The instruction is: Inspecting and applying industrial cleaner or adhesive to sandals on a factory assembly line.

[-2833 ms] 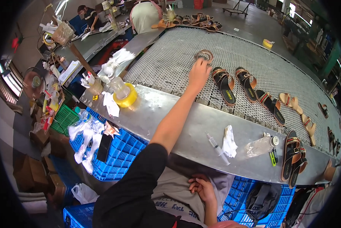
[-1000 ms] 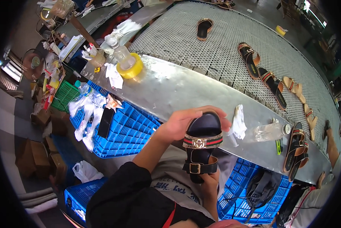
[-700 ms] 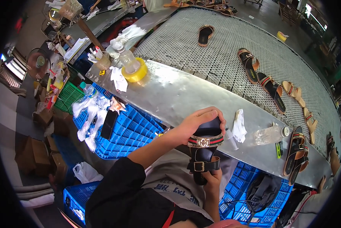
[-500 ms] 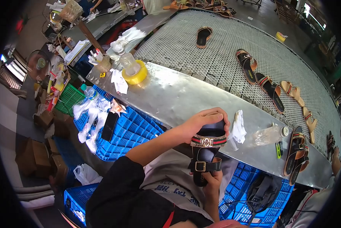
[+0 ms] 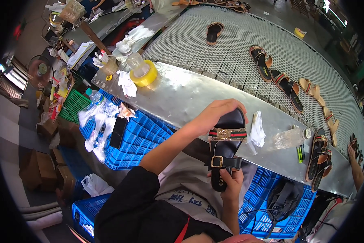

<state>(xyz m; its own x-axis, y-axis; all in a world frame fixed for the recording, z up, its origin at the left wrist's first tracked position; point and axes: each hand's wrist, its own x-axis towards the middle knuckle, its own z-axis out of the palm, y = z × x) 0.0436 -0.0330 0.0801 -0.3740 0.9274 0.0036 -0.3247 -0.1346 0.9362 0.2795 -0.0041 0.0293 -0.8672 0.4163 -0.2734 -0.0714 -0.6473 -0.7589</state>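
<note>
Both hands grip a black sandal (image 5: 224,148) over the lap, at six o'clock of the metal surface (image 5: 182,97), the left hand (image 5: 214,115) clasping its toe and the right hand (image 5: 230,182) its heel, footbed up for viewing the straps.

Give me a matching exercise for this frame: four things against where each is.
Things:
1. black sandal
2. yellow tape roll
3. clear plastic bottle
4. white cloth

Places:
A. lying on the steel bench by the mesh edge, right of the cloth
B. held in both hands
C. around a bottle's base on the bench
D. on the bench just right of the sandal's toe

Pairs: 1-B, 2-C, 3-A, 4-D
</note>
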